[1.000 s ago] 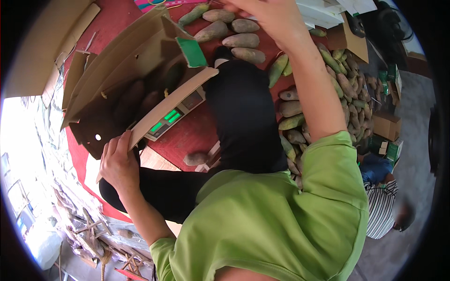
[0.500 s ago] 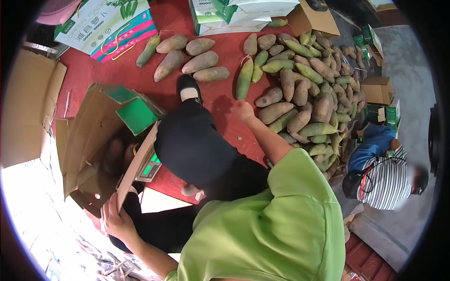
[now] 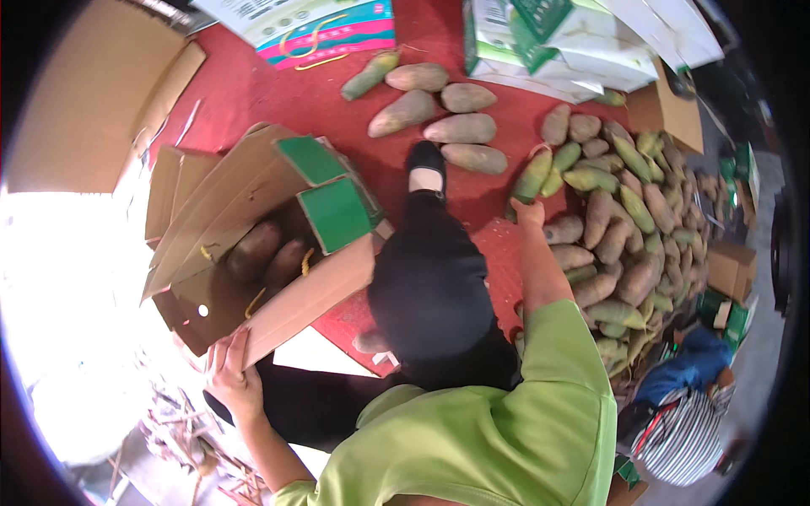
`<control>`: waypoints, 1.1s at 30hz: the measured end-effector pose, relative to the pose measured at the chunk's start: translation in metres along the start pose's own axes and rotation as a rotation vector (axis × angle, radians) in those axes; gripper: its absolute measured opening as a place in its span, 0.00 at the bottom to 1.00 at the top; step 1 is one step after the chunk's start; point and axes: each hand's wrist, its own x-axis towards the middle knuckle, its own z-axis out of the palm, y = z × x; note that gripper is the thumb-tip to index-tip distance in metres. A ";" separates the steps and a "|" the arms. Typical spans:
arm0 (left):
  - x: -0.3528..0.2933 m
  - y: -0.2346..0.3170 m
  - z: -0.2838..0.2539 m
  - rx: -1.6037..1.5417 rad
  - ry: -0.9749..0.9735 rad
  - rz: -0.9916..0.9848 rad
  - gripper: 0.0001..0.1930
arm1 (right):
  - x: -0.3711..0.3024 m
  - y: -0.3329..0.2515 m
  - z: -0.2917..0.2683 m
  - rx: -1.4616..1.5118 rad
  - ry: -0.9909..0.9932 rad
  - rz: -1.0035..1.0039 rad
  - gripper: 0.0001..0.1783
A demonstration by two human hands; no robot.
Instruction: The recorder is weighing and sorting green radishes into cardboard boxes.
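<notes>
My left hand [image 3: 229, 378] has its fingers over the near flap of an open cardboard box [image 3: 308, 295], gripping its edge. Inside the box lie a few dark brownish radishes [image 3: 255, 251], partly in shadow, with yellow cord handles nearby. My right arm reaches forward to the left edge of a large heap of radishes [image 3: 637, 223]. There my right hand [image 3: 530, 212] is closed around the near end of a green radish [image 3: 533, 173]. A smaller green radish lies right beside it.
Several loose radishes [image 3: 460, 128] lie on the red floor covering beyond my foot. White-and-green cartons [image 3: 540, 63] and a colourful printed box [image 3: 337, 34] stand at the back. A large cardboard carton [image 3: 93, 93] is at far left. A person in a striped top [image 3: 683, 438] bends at right.
My right hand has moved onto the near end of the green radish and closed on it. My left hand still holds the box flap. The view has shifted, so the scene sits farther right.
</notes>
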 end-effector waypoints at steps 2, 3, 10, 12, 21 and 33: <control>0.000 0.000 -0.001 0.024 0.015 -0.033 0.18 | -0.014 -0.023 -0.006 0.030 -0.051 0.046 0.30; 0.000 0.000 -0.003 0.022 0.021 -0.008 0.17 | -0.021 -0.032 -0.010 0.058 -0.070 0.120 0.31; 0.005 -0.003 -0.003 0.024 0.066 0.042 0.16 | -0.005 -0.017 -0.016 0.387 -0.253 0.213 0.30; 0.001 -0.003 -0.006 0.057 0.061 0.042 0.16 | -0.036 -0.050 -0.029 0.456 -0.355 0.310 0.29; 0.001 -0.007 -0.005 0.048 0.095 0.055 0.11 | -0.118 -0.153 -0.128 0.852 -0.989 -0.182 0.26; -0.007 -0.011 -0.001 0.102 0.134 0.073 0.09 | -0.280 -0.393 -0.231 0.151 -1.074 -1.511 0.35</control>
